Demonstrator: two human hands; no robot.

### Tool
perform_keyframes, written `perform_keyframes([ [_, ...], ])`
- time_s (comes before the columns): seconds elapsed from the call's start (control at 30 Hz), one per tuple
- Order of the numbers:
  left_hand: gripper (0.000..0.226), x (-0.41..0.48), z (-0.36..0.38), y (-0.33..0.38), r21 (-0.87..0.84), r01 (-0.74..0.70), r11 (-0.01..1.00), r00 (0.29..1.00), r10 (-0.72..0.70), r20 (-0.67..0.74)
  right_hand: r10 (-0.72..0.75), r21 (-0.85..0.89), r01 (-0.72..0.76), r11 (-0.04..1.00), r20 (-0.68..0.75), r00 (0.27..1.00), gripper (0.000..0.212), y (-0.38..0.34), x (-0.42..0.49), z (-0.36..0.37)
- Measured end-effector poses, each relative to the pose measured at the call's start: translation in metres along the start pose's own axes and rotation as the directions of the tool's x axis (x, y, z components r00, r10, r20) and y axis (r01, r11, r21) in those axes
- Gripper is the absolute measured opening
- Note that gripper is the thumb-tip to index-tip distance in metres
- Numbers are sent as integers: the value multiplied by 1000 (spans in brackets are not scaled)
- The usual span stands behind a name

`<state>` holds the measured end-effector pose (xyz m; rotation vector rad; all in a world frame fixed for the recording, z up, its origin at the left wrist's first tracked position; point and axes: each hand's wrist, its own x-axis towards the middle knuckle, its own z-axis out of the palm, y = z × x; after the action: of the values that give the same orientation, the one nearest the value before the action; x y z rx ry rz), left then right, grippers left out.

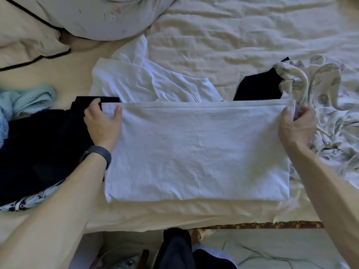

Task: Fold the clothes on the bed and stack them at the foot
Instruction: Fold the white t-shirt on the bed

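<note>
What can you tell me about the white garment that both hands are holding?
The white garment looks like thin, creased cotton. It lies folded into a flat rectangle near the edge of the bed, with a stitched hem along the far side. The left hand and right hand pinch the hem's two corners. Beyond the hem lies crumpled white cloth, perhaps its upper part.

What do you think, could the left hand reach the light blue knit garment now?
Probably yes: the light blue knit garment lies uncovered, only a dark garment between it and the left hand, which pinches the white T-shirt's corner.
</note>
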<state>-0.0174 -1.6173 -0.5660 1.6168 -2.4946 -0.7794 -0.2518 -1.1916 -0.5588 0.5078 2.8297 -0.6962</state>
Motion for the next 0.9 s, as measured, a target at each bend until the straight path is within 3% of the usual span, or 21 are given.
perform_keyframes([
  [0.07, 66, -53, 10, 10, 204, -262, 943, 960, 276, -40, -169, -120, 163, 979, -35, 985, 61, 2, -43, 5],
  [0.13, 67, -123, 32, 27, 188, -469, 863, 883, 452, 128, -405, -126, 407, 905, 39, 914, 56, 1, -110, 21],
  [0.2, 67, -183, 58, 41, 141, -643, 753, 734, 553, 394, -620, -136, 656, 743, 231, 750, 56, 2, -175, 48],
  [0.27, 65, -195, 69, 31, 194, -769, 609, 605, 595, 529, -690, -179, 807, 563, 435, 579, 60, 8, -195, 64],
  [0.3, 63, -180, 66, 13, 261, -774, 577, 615, 585, 529, -638, -223, 795, 564, 495, 590, 61, 19, -177, 65],
  [0.33, 62, -163, 58, -12, 355, -721, 595, 685, 535, 494, -522, -316, 723, 614, 524, 673, 62, 33, -152, 59],
  [0.4, 63, -129, 24, -68, 531, -506, 680, 862, 379, 336, -294, -492, 492, 718, 426, 856, 66, 61, -106, 34],
  [0.43, 65, -119, 7, -88, 569, -414, 710, 910, 323, 259, -224, -524, 394, 755, 359, 906, 68, 71, -96, 22],
  [0.5, 66, -125, -2, -91, 536, -360, 764, 933, 284, 222, -237, -503, 357, 787, 288, 928, 71, 73, -113, 13],
  [0.57, 65, -160, 16, -55, 458, -429, 779, 903, 347, 255, -377, -417, 511, 752, 364, 852, 71, 57, -165, 23],
  [0.67, 63, -219, 43, -18, 275, -662, 698, 722, 495, 483, -610, -262, 808, 527, 545, 575, 66, 59, -228, 40],
  [0.7, 62, -223, 43, -23, 278, -684, 674, 693, 483, 536, -625, -259, 842, 474, 575, 528, 64, 70, -222, 37],
  [0.73, 60, -217, 39, -38, 320, -660, 679, 712, 431, 555, -585, -295, 830, 474, 600, 547, 65, 89, -202, 30],
  [0.77, 61, -208, 32, -56, 393, -597, 699, 763, 344, 548, -489, -376, 775, 508, 615, 619, 67, 111, -176, 19],
  [0.83, 64, -197, 11, -88, 527, -444, 724, 864, 189, 467, -281, -541, 561, 626, 515, 810, 72, 158, -126, -15],
  [0.9, 65, -207, 3, -91, 542, -355, 762, 906, 138, 400, -170, -580, 414, 701, 428, 887, 72, 189, -107, -50],
])
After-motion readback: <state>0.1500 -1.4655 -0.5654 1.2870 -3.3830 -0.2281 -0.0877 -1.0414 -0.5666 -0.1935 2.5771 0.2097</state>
